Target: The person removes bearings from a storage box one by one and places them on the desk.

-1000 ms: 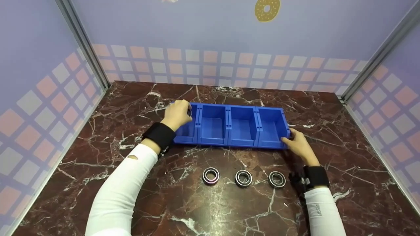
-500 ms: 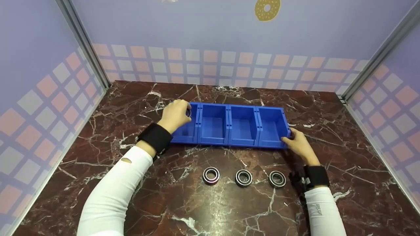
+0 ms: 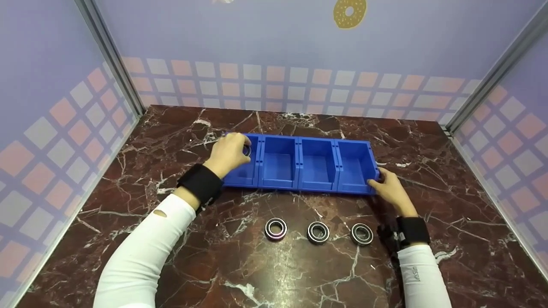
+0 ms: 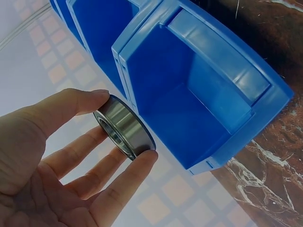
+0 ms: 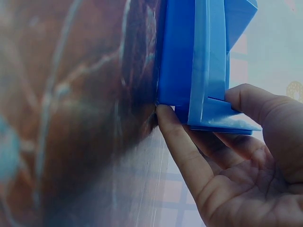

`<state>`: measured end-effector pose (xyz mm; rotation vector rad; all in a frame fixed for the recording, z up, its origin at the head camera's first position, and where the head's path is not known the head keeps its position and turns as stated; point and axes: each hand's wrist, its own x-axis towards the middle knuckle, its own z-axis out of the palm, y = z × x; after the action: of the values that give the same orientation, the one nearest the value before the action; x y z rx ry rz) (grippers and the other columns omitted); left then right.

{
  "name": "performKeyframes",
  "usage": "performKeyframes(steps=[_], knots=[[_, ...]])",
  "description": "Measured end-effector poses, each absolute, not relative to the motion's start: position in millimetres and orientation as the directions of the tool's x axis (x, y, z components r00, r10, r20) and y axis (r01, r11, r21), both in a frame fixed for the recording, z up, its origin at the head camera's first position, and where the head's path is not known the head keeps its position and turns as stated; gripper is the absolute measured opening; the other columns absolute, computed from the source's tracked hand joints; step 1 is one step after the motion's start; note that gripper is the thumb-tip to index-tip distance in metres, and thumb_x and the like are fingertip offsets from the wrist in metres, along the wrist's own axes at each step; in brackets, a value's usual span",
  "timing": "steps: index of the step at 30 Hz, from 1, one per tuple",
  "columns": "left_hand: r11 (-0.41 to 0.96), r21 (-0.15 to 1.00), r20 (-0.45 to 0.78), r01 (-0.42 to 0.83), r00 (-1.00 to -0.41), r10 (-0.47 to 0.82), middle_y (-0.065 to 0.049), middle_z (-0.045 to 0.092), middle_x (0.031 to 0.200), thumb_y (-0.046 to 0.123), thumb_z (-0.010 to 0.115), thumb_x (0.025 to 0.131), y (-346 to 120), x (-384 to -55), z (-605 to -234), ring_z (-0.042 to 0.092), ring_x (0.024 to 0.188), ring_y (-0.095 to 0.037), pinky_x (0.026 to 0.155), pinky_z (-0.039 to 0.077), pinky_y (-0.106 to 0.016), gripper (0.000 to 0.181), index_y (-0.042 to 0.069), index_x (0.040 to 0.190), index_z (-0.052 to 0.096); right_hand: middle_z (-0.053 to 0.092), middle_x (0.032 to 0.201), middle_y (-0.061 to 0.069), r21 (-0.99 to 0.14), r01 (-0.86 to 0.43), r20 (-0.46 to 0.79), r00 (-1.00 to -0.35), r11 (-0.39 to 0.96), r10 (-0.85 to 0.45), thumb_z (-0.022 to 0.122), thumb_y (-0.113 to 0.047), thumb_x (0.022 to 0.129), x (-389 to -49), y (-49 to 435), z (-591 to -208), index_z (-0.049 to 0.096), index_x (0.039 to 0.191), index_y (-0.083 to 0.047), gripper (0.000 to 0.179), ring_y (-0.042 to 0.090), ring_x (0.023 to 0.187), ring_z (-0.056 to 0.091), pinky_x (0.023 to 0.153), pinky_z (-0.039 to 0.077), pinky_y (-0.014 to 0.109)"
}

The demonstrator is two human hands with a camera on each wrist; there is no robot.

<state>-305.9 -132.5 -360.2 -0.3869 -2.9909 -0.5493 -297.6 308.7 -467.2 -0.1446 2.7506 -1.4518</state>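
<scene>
My left hand (image 3: 229,153) pinches a steel ball bearing (image 4: 125,126) between thumb and fingertips, above the leftmost compartment of a blue bin row (image 3: 317,186). In the left wrist view the bearing is tilted, apart from the bin wall, and the compartment (image 4: 189,109) beside it shows bare blue plastic. At the other end, my right hand (image 3: 390,188) grips the bin's right side wall, its thumb over the front rim and its fingers against the outer side (image 5: 215,116). Most of the leftmost compartment is hidden behind the left hand in the head view.
Three more bearings lie in a row on the marbled table in front of the bin: a left one (image 3: 275,229) with a reddish side, a middle one (image 3: 318,232) and a right one (image 3: 361,234). Patterned walls (image 3: 274,42) enclose the table at the back and sides.
My left forearm has swung slightly left and the wrist has lowered a little, the bearing still held over the leftmost compartment. The right hand and the bin have stayed in place.
</scene>
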Motion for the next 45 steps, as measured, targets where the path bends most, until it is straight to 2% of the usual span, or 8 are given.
performKeyframes(steps=[8, 20, 26, 31, 35, 41, 45], knots=[[0.898, 0.348, 0.114, 0.270, -0.963, 0.246, -0.023, 0.069, 0.126, 0.010, 0.081, 0.084, -134.8, -299.4, -359.9, 0.065, 0.115, -0.042, 0.094, 0.054, -0.054, 0.042, -0.001, 0.123, 0.072, 0.059, 0.130, 0.037, -0.825, -0.070, 0.021, -0.995, 0.560, -0.093, 0.057, 0.001, 0.100, -298.6, 308.0, -467.6, 0.042, 0.144, 0.020, 0.051, 0.010, 0.094, 0.059, 0.076, 0.048, 0.015], [0.889, 0.347, 0.110, 0.300, -0.954, 0.279, -0.023, 0.068, 0.125, 0.009, 0.080, 0.086, -137.3, -284.0, -361.9, 0.065, 0.115, -0.041, 0.093, 0.054, -0.054, 0.041, -0.002, 0.125, 0.072, 0.062, 0.121, 0.033, -0.831, -0.072, 0.027, -0.996, 0.552, -0.090, 0.057, 0.002, 0.099, -299.0, 308.8, -469.2, 0.042, 0.142, 0.021, 0.050, 0.005, 0.083, 0.057, 0.067, 0.048, 0.017], [0.881, 0.359, 0.115, 0.308, -0.951, 0.286, -0.022, 0.069, 0.124, 0.010, 0.081, 0.084, -139.9, -278.3, -363.4, 0.064, 0.115, -0.042, 0.092, 0.054, -0.054, 0.042, -0.001, 0.123, 0.072, 0.063, 0.108, 0.021, -0.834, -0.069, 0.033, -0.997, 0.547, -0.076, 0.059, 0.003, 0.098, -298.6, 309.0, -470.0, 0.046, 0.138, 0.021, 0.046, 0.004, 0.071, 0.054, 0.059, 0.045, 0.018], [0.866, 0.385, 0.115, 0.318, -0.948, 0.296, -0.023, 0.069, 0.122, 0.007, 0.078, 0.083, -142.3, -274.3, -363.0, 0.065, 0.114, -0.041, 0.092, 0.054, -0.054, 0.040, -0.003, 0.122, 0.073, 0.063, 0.101, 0.014, -0.836, -0.072, 0.039, -0.997, 0.544, -0.072, 0.059, 0.003, 0.097, -298.3, 308.8, -469.4, 0.048, 0.136, 0.021, 0.045, 0.003, 0.068, 0.053, 0.058, 0.045, 0.018], [0.866, 0.386, 0.109, 0.317, -0.948, 0.299, -0.023, 0.069, 0.121, 0.007, 0.078, 0.084, -143.6, -271.9, -362.6, 0.066, 0.112, -0.040, 0.091, 0.055, -0.053, 0.041, -0.003, 0.123, 0.073, 0.063, 0.105, 0.018, -0.839, -0.073, 0.038, -0.996, 0.539, -0.075, 0.059, 0.003, 0.097, -298.1, 308.1, -468.8, 0.047, 0.137, 0.021, 0.045, 0.003, 0.071, 0.053, 0.060, 0.045, 0.018], [0.869, 0.374, 0.109, 0.323, -0.946, 0.305, -0.022, 0.069, 0.119, 0.008, 0.080, 0.084, -144.9, -268.0, -363.6, 0.066, 0.110, -0.040, 0.090, 0.055, -0.053, 0.040, -0.003, 0.123, 0.073, 0.062, 0.122, 0.033, -0.835, -0.088, 0.045, -0.995, 0.544, -0.093, 0.059, 0.003, 0.098, -298.5, 307.8, -468.2, 0.045, 0.139, 0.022, 0.047, 0.006, 0.084, 0.057, 0.069, 0.048, 0.016], [0.867, 0.375, 0.103, 0.329, -0.944, 0.314, -0.022, 0.069, 0.119, 0.009, 0.080, 0.084, -145.8, -265.6, -364.6, 0.066, 0.110, -0.041, 0.090, 0.055, -0.053, 0.041, -0.002, 0.123, 0.073, 0.062, 0.123, 0.036, -0.831, -0.095, 0.049, -0.994, 0.548, -0.098, 0.059, 0.003, 0.098, -299.0, 308.1, -468.6, 0.046, 0.138, 0.022, 0.047, 0.006, 0.086, 0.057, 0.071, 0.048, 0.015]])
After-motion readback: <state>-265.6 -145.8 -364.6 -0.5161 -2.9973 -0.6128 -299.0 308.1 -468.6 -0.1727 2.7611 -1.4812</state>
